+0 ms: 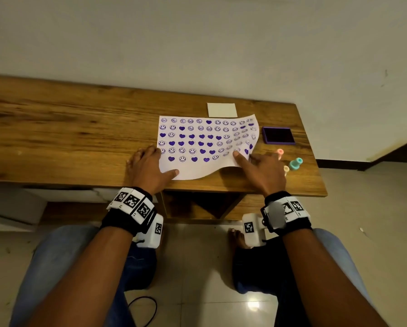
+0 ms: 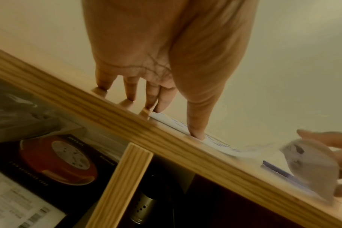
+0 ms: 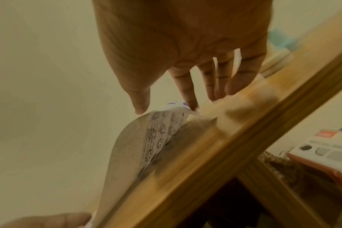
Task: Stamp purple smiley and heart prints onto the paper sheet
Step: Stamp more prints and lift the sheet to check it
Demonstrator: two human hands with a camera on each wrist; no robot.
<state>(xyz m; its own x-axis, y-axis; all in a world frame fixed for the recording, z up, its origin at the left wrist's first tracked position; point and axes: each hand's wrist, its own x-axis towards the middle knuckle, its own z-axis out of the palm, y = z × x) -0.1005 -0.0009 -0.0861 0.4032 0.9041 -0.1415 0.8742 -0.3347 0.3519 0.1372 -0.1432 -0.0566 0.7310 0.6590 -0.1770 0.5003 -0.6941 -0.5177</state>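
A white paper sheet covered with rows of purple smileys and hearts lies on the wooden table. My left hand lies flat on its near left corner, with the thumb pressing the paper's edge. My right hand pinches the sheet's right edge, thumb on top and fingers beneath. That side is lifted and curls upward, and its underside shows in the right wrist view. A purple ink pad sits open to the right of the sheet. Neither hand holds a stamp.
Three small stamps stand by my right hand: pink, teal and cream. A small white card lies behind the sheet. A wall runs behind the table. Boxes sit on the shelf below.
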